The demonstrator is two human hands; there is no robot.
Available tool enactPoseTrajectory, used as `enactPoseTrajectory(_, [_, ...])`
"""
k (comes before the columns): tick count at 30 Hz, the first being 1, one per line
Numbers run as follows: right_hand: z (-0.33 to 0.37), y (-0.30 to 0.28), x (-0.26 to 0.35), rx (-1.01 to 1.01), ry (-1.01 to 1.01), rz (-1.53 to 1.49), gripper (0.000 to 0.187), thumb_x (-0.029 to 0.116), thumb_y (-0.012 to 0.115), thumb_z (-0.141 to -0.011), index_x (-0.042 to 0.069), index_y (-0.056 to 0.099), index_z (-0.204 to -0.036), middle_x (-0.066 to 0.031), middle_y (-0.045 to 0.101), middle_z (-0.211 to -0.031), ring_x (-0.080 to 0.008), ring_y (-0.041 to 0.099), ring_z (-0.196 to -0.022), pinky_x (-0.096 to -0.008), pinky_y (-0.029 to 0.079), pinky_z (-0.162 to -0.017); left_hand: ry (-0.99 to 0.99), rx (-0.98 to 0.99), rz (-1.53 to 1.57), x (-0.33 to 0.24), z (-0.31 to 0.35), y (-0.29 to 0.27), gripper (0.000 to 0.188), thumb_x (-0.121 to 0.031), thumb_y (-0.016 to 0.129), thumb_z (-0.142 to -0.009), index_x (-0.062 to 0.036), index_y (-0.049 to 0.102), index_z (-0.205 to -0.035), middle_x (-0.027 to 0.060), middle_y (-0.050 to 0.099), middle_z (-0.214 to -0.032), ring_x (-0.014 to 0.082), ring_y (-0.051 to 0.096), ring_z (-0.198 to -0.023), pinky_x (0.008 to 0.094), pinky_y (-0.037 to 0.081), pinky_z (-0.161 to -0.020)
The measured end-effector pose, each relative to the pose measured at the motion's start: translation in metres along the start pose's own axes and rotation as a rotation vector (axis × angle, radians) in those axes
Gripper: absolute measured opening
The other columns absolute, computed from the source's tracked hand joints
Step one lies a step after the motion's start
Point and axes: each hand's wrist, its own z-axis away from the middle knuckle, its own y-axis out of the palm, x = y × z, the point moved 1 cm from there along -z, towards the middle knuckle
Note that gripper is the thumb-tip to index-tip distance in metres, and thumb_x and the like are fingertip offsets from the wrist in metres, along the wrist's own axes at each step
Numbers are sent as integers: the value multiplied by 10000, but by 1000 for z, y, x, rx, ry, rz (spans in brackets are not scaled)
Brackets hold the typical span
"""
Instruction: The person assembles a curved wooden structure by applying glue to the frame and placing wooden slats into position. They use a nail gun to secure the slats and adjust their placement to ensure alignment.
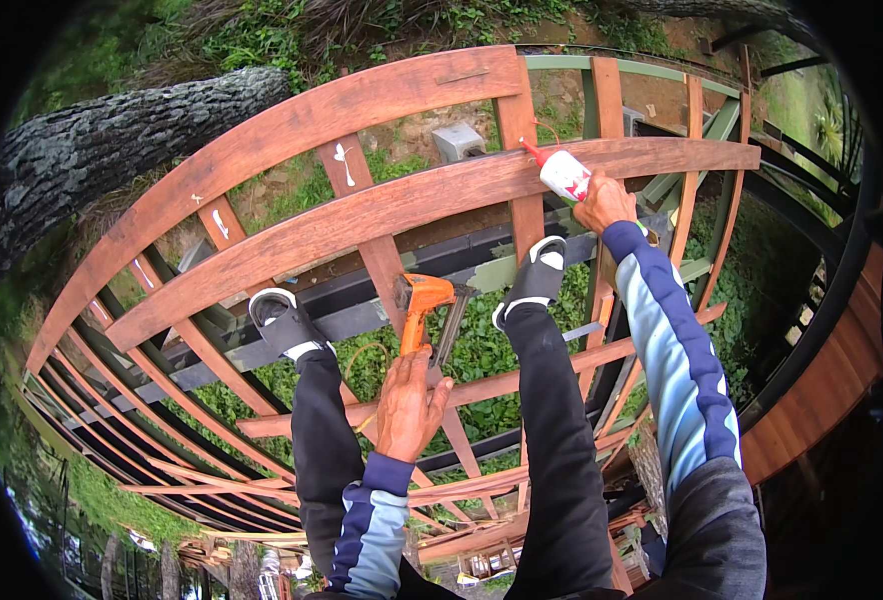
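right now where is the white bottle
In the head view's upper right, the white bottle is in the right hand, red nozzle over a curved brown plank.

Two curved planks cross the slats (380, 268), the far plank (282, 121) beyond the near plank (362, 222). The right hand (607, 205) holds the glue bottle (566, 176) over the near plank's right half. The nail gun (422, 300) is between the left shoe (284, 322) and the right shoe (537, 275), left hand (412, 408) at its handle. A tree trunk (152, 130) lies beyond, at left. A concrete block (455, 143), apparently on the ground, shows between the planks.
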Motion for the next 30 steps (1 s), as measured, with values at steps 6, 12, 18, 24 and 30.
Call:
enactPoseTrajectory(6, [-6,-8,7,-6,-13,12,351,181,662,-670,-11,649,-964,-230,697,-956,-394,671,-944,-510,492,-854,-2,0,-3,-1,-1,-1,516,-195,665,-857,42,484,-1278,263,549,-1239,444,477,-1195,491,382,-1021])
enactPoseTrajectory(12, [-20,-17,15,-30,3,-20,320,177,659,-691,-5,669,-954,-230,699,-954,-393,677,-931,-509,513,-822,-18,8,4,-2,-1,-2,516,-190,668,-855,39,485,-1280,261,547,-1250,445,473,-1204,490,383,-1023])
enactPoseTrajectory(18, [-33,-26,19,-52,-17,-32,327,173,646,-725,-14,650,-993,-240,689,-1015,-390,671,-969,-513,517,-814,-18,11,8,-2,-2,-1,519,-188,670,-853,41,484,-1280,259,547,-1250,439,475,-1204,488,386,-1022])
enactPoseTrajectory(24, [-43,-30,23,-26,21,-50,346,173,645,-739,-6,629,-1034,-216,693,-1036,-380,666,-993,-525,498,-845,-14,7,14,-2,-2,-1,519,-188,668,-852,45,484,-1279,260,546,-1250,439,477,-1202,487,391,-1019])
enactPoseTrajectory(30, [-44,-30,25,-30,13,-35,351,184,651,-740,3,631,-1041,-206,697,-1031,-376,670,-988,-543,485,-841,-30,23,17,-3,-3,-1,522,-190,668,-853,50,482,-1278,259,548,-1249,439,477,-1204,489,393,-1020])
